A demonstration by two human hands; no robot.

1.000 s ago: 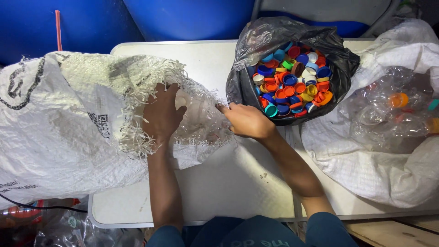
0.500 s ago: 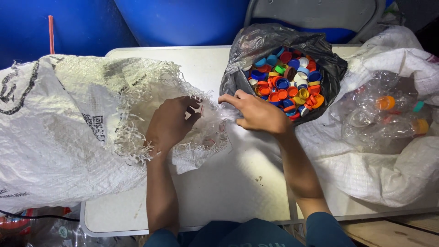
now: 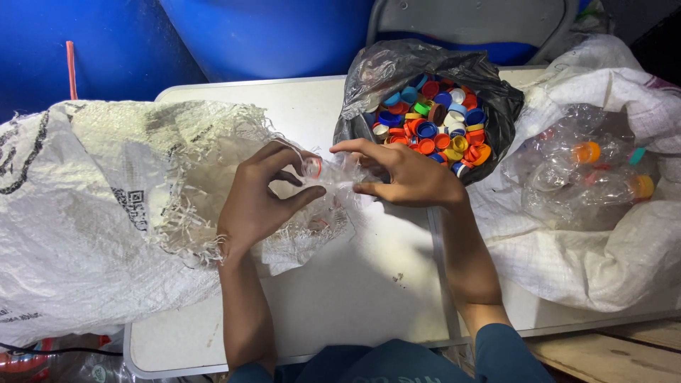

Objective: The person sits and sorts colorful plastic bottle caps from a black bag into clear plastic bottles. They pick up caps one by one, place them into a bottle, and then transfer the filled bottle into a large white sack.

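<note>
While gripped—one bottle [image 3: 333, 177], two hands.

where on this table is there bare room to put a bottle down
Bare patches: the white tabletop between the forearms toward the near edge, and the far strip between the frayed white woven sack and black bag of coloured caps. Crowded: left under that sack, right under the white bottle sack.

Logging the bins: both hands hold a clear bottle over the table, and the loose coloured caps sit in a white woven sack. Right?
Not quite: the head view shows the caps in a black plastic bag. Both hands, left and right, do hold the clear bottle.
</note>
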